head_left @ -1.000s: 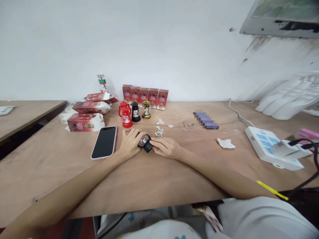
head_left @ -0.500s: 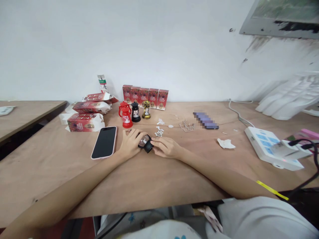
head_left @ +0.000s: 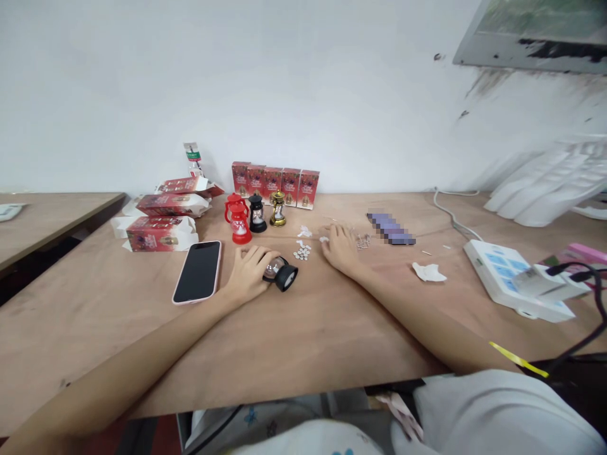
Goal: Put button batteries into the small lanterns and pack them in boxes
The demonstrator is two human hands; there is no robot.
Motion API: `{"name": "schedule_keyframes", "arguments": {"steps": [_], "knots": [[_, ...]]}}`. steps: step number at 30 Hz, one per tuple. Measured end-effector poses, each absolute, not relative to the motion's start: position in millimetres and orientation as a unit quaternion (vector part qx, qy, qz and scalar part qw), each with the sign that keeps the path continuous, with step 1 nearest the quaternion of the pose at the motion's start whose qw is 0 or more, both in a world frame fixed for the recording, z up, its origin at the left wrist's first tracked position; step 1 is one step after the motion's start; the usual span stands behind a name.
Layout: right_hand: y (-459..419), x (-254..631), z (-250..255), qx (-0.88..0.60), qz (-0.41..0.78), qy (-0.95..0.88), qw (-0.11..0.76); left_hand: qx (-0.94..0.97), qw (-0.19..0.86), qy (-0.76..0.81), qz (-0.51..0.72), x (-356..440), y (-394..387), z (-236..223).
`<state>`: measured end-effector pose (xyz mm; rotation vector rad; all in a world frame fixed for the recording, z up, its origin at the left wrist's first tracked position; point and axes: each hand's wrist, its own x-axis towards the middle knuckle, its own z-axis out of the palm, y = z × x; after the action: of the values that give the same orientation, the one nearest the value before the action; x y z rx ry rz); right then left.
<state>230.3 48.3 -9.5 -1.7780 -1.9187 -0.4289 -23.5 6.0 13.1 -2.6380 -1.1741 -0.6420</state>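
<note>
My left hand (head_left: 250, 270) is closed around a small black toy lantern (head_left: 281, 272) that lies on its side on the wooden table (head_left: 294, 328). My right hand (head_left: 340, 248) rests farther back and to the right, palm down with fingers stretched, touching the table by some thin metal wire pieces (head_left: 363, 240). A heap of small silver button cells (head_left: 302, 254) lies between the two hands. Behind them stand a red lantern (head_left: 238, 219), a black lantern (head_left: 257, 213) and a gold lantern (head_left: 277, 209).
A black phone (head_left: 198, 270) lies left of my left hand. Red boxes (head_left: 275, 179) line the wall and flattened red cartons (head_left: 164, 232) are stacked at the left. A crumpled white scrap (head_left: 429, 272), a white power strip (head_left: 509, 278) with cables and a white keyboard-like object (head_left: 545, 186) are at the right.
My right hand has let go of the black lantern's base and moved back and right to the wire pieces. The left hand still holds the lantern.
</note>
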Motion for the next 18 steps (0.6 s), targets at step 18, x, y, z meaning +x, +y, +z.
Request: {"name": "schedule_keyframes", "arguments": {"steps": [18], "knots": [[52.4,242.9,-16.4,-0.574,-0.084,-0.783,0.227,-0.888,0.095,-0.388,-0.229,-23.6,6.4,11.9]]}}
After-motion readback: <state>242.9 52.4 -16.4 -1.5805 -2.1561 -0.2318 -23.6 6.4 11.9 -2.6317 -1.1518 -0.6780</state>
